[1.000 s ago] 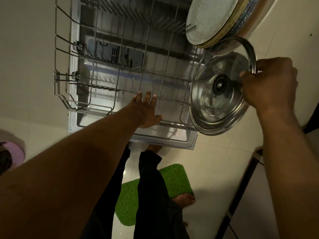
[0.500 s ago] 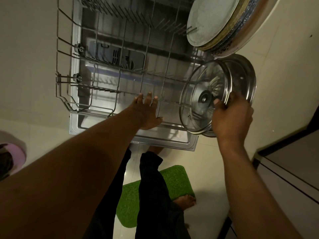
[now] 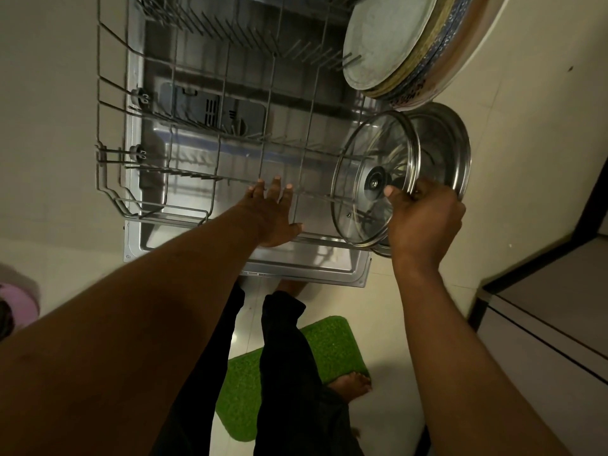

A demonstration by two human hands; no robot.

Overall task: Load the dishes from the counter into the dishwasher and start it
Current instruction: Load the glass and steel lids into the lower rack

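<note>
Now the right hand (image 3: 424, 222) pinches the glass lid (image 3: 362, 205) in its grip by the near rim, upright at the right end of the rack (image 3: 217, 139), beside a steel lid (image 3: 444, 149). The left hand (image 3: 273, 213) rests released on the front wire. Likely slick, breakable glass: the rim's the handhold.

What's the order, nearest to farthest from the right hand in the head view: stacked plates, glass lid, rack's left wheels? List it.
1. Glass lid, gripped in the right hand.
2. Stacked plates, upper right, beyond the lid.
3. Left wheels, far left side.
</note>
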